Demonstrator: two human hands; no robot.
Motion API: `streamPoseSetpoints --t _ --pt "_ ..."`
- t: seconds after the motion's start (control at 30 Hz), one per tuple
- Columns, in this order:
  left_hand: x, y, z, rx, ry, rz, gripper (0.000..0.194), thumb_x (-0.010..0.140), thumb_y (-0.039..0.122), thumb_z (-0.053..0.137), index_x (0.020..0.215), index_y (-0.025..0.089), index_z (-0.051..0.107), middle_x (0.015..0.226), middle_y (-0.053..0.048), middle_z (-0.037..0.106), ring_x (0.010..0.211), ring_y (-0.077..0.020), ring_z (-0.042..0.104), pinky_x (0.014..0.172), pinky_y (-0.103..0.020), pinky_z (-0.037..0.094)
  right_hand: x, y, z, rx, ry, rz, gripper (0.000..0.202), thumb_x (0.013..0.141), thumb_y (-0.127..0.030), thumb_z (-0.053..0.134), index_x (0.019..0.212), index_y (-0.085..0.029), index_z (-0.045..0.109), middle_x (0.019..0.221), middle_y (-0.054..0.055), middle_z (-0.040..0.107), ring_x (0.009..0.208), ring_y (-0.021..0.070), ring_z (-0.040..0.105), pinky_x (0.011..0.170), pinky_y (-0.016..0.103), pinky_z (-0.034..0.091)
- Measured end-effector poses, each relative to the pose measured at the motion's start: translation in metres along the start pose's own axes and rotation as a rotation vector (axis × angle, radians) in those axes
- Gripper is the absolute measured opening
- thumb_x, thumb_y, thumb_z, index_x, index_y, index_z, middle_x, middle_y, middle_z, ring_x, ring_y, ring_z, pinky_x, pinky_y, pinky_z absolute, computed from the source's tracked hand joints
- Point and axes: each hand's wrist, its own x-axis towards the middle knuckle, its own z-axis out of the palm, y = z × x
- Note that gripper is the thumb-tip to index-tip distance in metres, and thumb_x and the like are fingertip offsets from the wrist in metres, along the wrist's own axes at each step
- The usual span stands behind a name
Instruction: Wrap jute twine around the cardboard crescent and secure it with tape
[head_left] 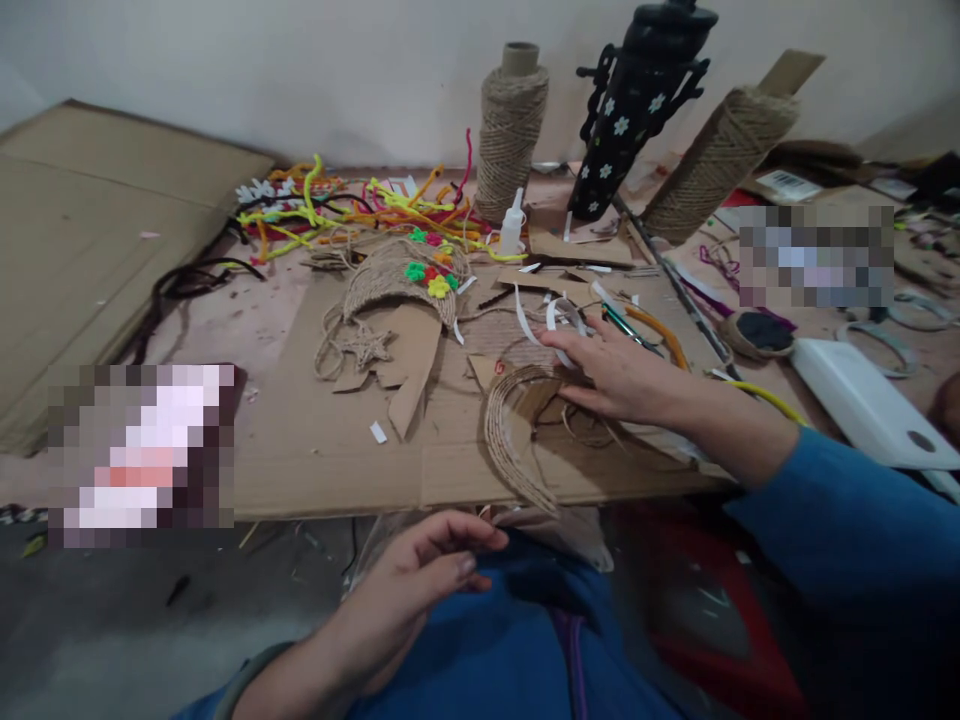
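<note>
My right hand (619, 372) reaches over the cardboard, fingers stretched out, beside a curled white strip (525, 315); whether it touches the strip is unclear. Just below and left of that hand lies a crescent (504, 435) covered in rows of jute twine. My left hand (424, 570) hovers in front of my body, off the table edge, loosely bent with nothing visible in it. Farther left rests a finished-looking twine crescent (382, 275) bearing coloured flowers (437, 286), with a twine star (367, 348) attached by a cord.
Two twine spools (514, 135) (724, 160) and a black flowered vase (621, 125) stand at the back. A small glue bottle (513, 228) is near them. Colourful pipe cleaners (375, 215) lie behind. At right is a white device (870, 400); cardboard scraps (416, 365) lie mid-table.
</note>
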Motion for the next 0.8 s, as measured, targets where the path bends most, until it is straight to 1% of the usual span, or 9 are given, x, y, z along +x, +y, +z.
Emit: streamPoseSetpoints --t 0.1,0.2,0.3,0.37,0.5,0.63,0.73,0.8 --pt "0.005 -0.006 0.008 -0.042 -0.001 -0.076 0.027 0.071 0.035 0.074 0.093 0.020 0.071 0.100 -0.009 0.071 0.096 -0.0204 0.061 0.077 -0.031 0.048 -0.001 -0.006 -0.004 -0.034 0.044 -0.007 0.050 0.082 -0.023 0.054 0.128 -0.015 0.037 0.129 0.014 0.056 0.107 0.0308 0.058 0.099 0.053 0.036" --pt "0.007 -0.008 0.015 -0.098 0.031 -0.093 0.037 0.068 0.039 0.076 0.098 0.018 0.069 0.099 -0.011 0.071 0.096 -0.0217 0.062 0.075 -0.031 0.047 -0.005 -0.019 -0.013 -0.073 0.132 -0.029 0.044 0.083 -0.021 0.051 0.125 -0.015 0.038 0.126 0.014 0.058 0.105 0.0276 0.060 0.098 0.050 0.037" --pt "0.006 -0.004 0.019 -0.119 0.089 -0.018 0.036 0.070 0.039 0.074 0.096 0.016 0.068 0.095 -0.012 0.072 0.092 -0.0216 0.064 0.071 -0.029 0.048 -0.011 -0.033 -0.022 -0.097 0.233 -0.033 0.043 0.082 -0.020 0.052 0.123 -0.015 0.041 0.126 0.014 0.059 0.107 0.0270 0.059 0.096 0.048 0.040" --pt "0.005 0.001 0.021 -0.117 0.126 0.044 0.033 0.072 0.038 0.073 0.096 0.016 0.068 0.093 -0.010 0.072 0.088 -0.0197 0.065 0.069 -0.027 0.048 -0.016 -0.042 -0.027 -0.096 0.284 -0.022 0.043 0.082 -0.022 0.054 0.123 -0.015 0.042 0.126 0.014 0.059 0.109 0.0273 0.058 0.094 0.046 0.042" --pt "0.006 0.013 0.025 -0.098 0.147 0.144 0.026 0.075 0.036 0.071 0.090 0.016 0.066 0.084 -0.006 0.072 0.078 -0.0163 0.066 0.064 -0.024 0.048 -0.022 -0.056 -0.036 -0.105 0.351 0.048 0.042 0.083 -0.023 0.054 0.122 -0.017 0.041 0.121 0.011 0.062 0.106 0.0269 0.060 0.092 0.043 0.045" --pt "0.012 0.026 0.029 -0.050 0.181 0.194 0.022 0.070 0.030 0.075 0.080 0.015 0.063 0.073 -0.003 0.070 0.066 -0.0131 0.066 0.057 -0.020 0.048 -0.027 -0.064 -0.040 -0.120 0.398 0.079 0.044 0.084 -0.022 0.056 0.124 -0.020 0.038 0.115 0.008 0.065 0.100 0.0261 0.063 0.093 0.043 0.045" --pt "0.017 0.033 0.031 -0.044 0.174 0.210 0.022 0.068 0.027 0.076 0.078 0.014 0.062 0.068 -0.001 0.069 0.062 -0.0115 0.066 0.055 -0.018 0.047 -0.032 -0.065 -0.041 -0.121 0.429 0.102 0.047 0.084 -0.022 0.057 0.126 -0.021 0.036 0.118 0.008 0.063 0.105 0.0258 0.061 0.094 0.041 0.044" --pt "0.019 0.036 0.031 -0.028 0.164 0.214 0.021 0.068 0.026 0.076 0.078 0.014 0.062 0.069 -0.001 0.070 0.062 -0.0116 0.066 0.055 -0.018 0.048 -0.038 -0.065 -0.043 -0.119 0.444 0.121 0.047 0.085 -0.026 0.056 0.128 -0.022 0.036 0.120 0.008 0.062 0.107 0.0255 0.060 0.094 0.041 0.044"
